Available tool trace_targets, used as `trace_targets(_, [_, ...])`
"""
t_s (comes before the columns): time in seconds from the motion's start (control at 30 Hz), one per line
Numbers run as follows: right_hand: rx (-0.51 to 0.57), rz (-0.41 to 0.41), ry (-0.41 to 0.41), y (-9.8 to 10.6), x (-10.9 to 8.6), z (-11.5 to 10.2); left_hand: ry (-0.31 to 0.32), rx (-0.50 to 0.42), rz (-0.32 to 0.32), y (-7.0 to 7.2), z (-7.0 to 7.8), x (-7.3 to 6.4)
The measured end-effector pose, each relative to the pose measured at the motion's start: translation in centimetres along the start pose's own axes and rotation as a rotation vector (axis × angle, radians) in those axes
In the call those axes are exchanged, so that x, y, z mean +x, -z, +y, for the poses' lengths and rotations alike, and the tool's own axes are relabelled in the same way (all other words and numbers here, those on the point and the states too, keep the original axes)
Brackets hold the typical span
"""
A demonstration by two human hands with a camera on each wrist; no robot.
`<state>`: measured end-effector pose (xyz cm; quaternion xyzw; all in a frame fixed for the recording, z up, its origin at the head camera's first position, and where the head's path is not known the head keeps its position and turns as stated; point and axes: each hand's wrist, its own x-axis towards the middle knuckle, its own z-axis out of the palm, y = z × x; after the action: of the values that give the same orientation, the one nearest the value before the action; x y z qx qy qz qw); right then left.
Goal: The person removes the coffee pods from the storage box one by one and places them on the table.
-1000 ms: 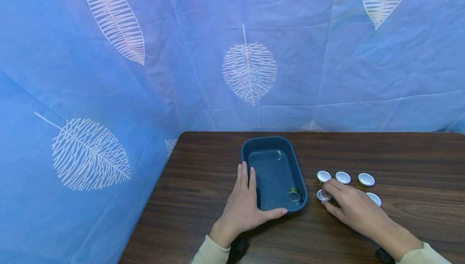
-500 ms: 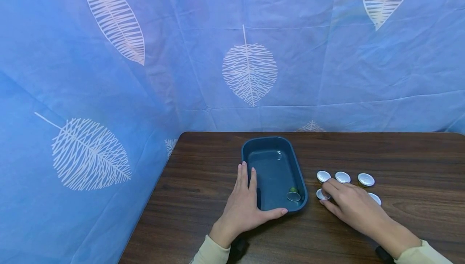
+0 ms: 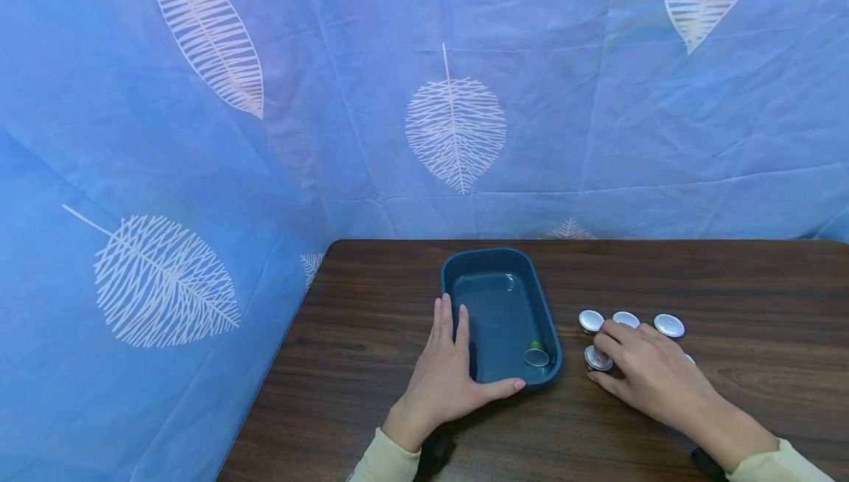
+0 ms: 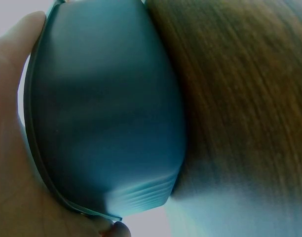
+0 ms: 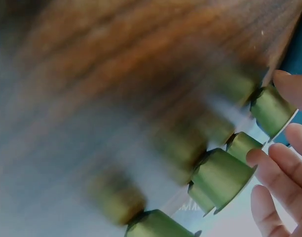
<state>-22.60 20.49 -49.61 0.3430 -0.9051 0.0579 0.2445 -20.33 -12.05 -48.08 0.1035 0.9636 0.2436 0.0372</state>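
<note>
My left hand rests along the left and near rim of a dark blue tray, fingers straight and thumb spread along the near edge. The left wrist view shows the tray's outer wall close up. A green coffee capsule with a silver lid lies tipped on its side in the tray's near right corner. Right of the tray, my right hand pinches another coffee capsule between thumb and finger. That capsule stands lid up on the table in the right wrist view.
Behind the right hand, several more capsules stand lid up, among them a left one and a right one. One capsule is mostly hidden by the hand. The dark wooden table ends at a blue leaf-patterned cloth.
The right hand has shifted slightly to the right, and the capsule at its fingertips moved right with it. Left hand and tray look unchanged.
</note>
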Motion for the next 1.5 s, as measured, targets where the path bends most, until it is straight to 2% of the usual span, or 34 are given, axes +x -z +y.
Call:
trace_targets(0.23, [0.033, 0.007, -0.013, 0.2, 0.7, 0.1, 0.002, 0.01, 0.018, 0.2, -0.4, 0.3])
trace_targets(0.37, [0.078, 0.069, -0.022, 0.5, 1.4, 0.0, -0.001, 0.018, 0.03, 0.3, -0.6, 0.4])
trace_targets(0.53, [0.143, 0.222, 0.022, 1.5, 4.5, -0.8, -0.006, 0.032, 0.041, 0.5, -0.9, 0.4])
trace_targets(0.63, [0.177, 0.264, 0.034, 2.3, 7.2, -1.9, -0.001, 0.03, 0.043, 0.7, -1.0, 0.4])
trace_targets(0.83, [0.268, 0.212, 0.006, 2.6, 12.4, -4.7, -0.02, 0.028, 0.039, 0.5, -1.1, 0.4])
trace_targets(0.97, [0.333, 0.18, -0.018, 1.9, 14.5, -6.2, -0.021, 0.007, 0.027, -0.2, -0.9, 0.3])
trace_targets(1.17, [0.422, 0.158, -0.096, 0.8, 15.5, -7.3, -0.01, -0.003, 0.007, -0.7, -0.5, 0.1])
trace_targets(1.33, [0.434, 0.155, -0.127, 0.1, 15.9, -7.6, -0.018, 0.008, 0.006, -0.5, -0.3, 0.2])
trace_targets(1.5, [0.446, 0.073, -0.167, -0.8, 16.2, -7.4, -0.003, 0.006, -0.003, -0.3, -0.2, 0.3])
